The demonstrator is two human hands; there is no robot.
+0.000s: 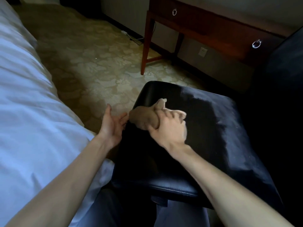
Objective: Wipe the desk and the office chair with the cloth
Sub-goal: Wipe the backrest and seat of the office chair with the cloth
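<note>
Down on the chair seat (221, 128): right hand (168, 126) around cloth (141, 119), left hand (113, 125) slack-fingered, desk (213, 28) beyond

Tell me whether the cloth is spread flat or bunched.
Bunched: the cloth bulges as a wad from the grip of the right hand.

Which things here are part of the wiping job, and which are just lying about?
Part of the job: cloth, gripped by the right hand; chair seat under it; desk beyond; left hand, open beside the cloth.
Just there: bed, carpet, wall socket, cable on the floor.
</note>
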